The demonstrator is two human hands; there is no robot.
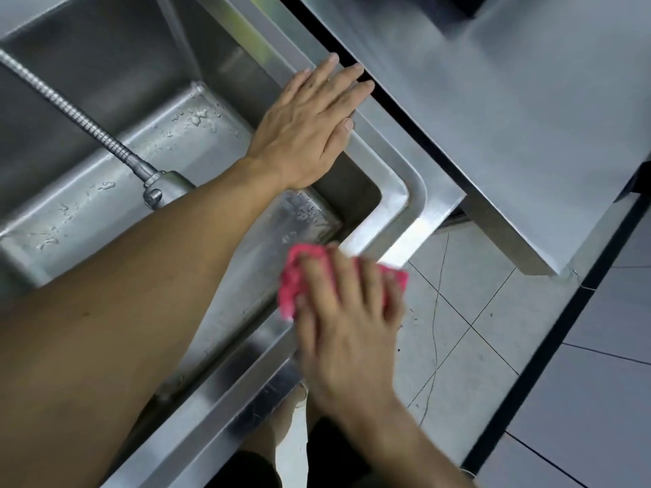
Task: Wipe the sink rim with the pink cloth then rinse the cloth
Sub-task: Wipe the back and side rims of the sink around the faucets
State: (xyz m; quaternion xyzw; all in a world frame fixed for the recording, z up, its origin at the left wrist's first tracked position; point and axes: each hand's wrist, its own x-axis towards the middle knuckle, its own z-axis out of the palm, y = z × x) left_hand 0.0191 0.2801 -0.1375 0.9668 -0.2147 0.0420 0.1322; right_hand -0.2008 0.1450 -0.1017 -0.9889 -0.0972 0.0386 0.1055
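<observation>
Pressing the cloth onto the near rim at lower centre, the right hand is covering it with fingers spread, seemingly flat rather than clenched. Unwiped rim is running up-frame past the corner toward the left hand, resting flat there.

Left forearm reaches forward across the frame, left hand flat, palm down, fingers straight and close together; right hand, motion-blurred, sits nearer the body, palm down, fingers spread and slightly bent, pressing downward.
</observation>
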